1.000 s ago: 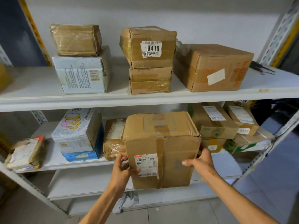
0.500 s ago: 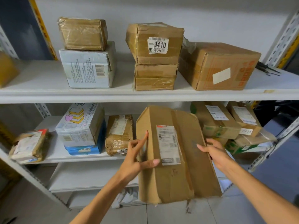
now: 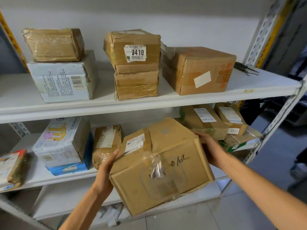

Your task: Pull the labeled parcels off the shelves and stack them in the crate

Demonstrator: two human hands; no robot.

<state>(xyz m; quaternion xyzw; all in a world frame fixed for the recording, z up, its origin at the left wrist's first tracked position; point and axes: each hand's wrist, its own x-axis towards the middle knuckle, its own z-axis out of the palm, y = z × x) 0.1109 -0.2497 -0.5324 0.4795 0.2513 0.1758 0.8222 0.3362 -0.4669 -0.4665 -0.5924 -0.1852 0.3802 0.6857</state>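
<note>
- The left hand [image 3: 106, 165] is pressing against the left face of the cardboard parcel [image 3: 159, 176]. Its fingers [image 3: 115, 153] are lying almost straight up that face and are not curling round anything.
- The right hand [image 3: 206, 145] is bracing the opposite face, with its fingers stretching toward the rear corner. The cardboard is hiding whether the tips are hooking behind the edge.
- Between the two palms the parcel is hanging in front of the middle shelf [image 3: 39, 176], touching no board. It is tilting so that its near lower corner is dipping toward the floor [image 3: 216, 218].
- Its long axis is running roughly from hand to hand, so both hands are sharing the load and neither is nearer.
- Its shipping label [image 3: 134, 143] is facing up on the far-left panel. A handwritten mark [image 3: 180, 161] and crumpled clear tape [image 3: 154, 165] are showing on the panel facing the camera.
- The crate is not appearing in view, so the direction of the carry cannot be read here. The hold looks like a squeeze alone, so the parcel is probably depending on steady inward pressure and could slip at the low corner.
- Behind the right hand, more labeled parcels [image 3: 205, 123] are sitting on the same shelf. On the upper shelf [image 3: 149, 104] a box marked 0410 [image 3: 134, 50] is resting on a flatter box [image 3: 137, 85].
</note>
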